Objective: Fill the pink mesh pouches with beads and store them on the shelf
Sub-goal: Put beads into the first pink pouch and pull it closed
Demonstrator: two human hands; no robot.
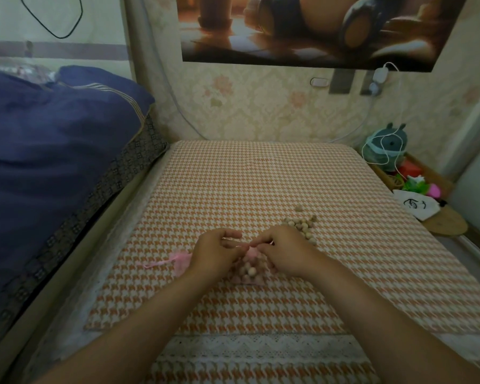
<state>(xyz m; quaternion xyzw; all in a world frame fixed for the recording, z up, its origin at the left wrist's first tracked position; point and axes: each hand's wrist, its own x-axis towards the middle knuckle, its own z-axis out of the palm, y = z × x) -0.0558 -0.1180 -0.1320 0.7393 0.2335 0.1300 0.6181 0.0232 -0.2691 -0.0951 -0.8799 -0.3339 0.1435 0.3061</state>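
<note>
A pink mesh pouch (249, 270) full of pale wooden beads lies on the orange houndstooth cloth (261, 184) between my hands. My left hand (215, 252) and my right hand (283, 249) each pinch a thin pink drawstring at the pouch's gathered neck. A second pink pouch (179, 259) lies flat just left of my left hand, its ribbon trailing leftward. Loose wooden beads (301, 224) are heaped behind my right hand.
A dark blue quilt (53, 151) covers the bed on the left. At the right edge a low shelf (438, 217) holds a teal plush toy (385, 151), a white drawstring bag (416, 206) and small coloured items. A white cable hangs from the wall.
</note>
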